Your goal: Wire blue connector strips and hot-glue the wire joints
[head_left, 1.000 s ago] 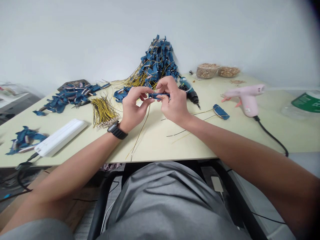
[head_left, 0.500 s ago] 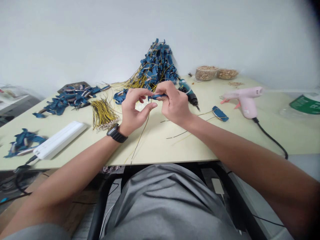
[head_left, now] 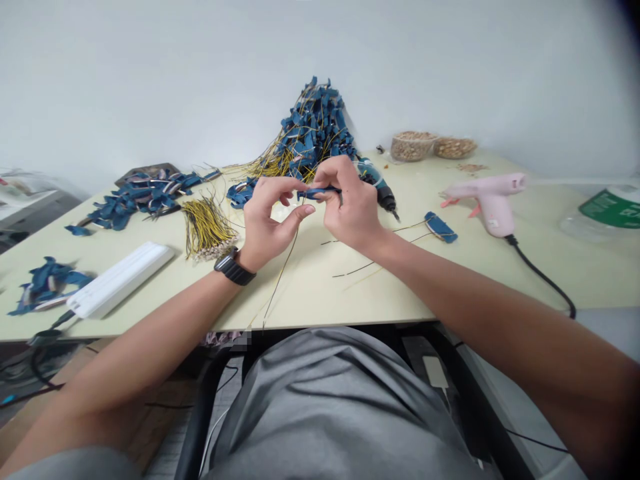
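Observation:
My right hand (head_left: 350, 203) pinches a small blue piece (head_left: 315, 194) between thumb and fingers. At the left end of that piece is my left hand (head_left: 273, 217), its index fingertip touching there and its thumb stretched out below; whether it grips a wire is too small to tell. From between the hands a thin dark wire (head_left: 283, 268) hangs down toward the table's front edge. Behind them rises a tall heap of blue pieces with yellow and black wires (head_left: 317, 127). One blue piece with wires (head_left: 441, 227) lies to the right of my right hand.
A bundle of yellow and black wires (head_left: 207, 227), loose blue pieces (head_left: 135, 200) and a white power strip (head_left: 120, 280) lie on the left. A drill (head_left: 383, 190) is behind my right hand. Farther right are a pink glue gun (head_left: 493, 200), two tubs (head_left: 413, 145) and a green-labelled bottle (head_left: 610, 208).
My right hand's bent fingers have risen slightly and shifted a little right, with the blue piece still in them. My left hand is almost unmoved.

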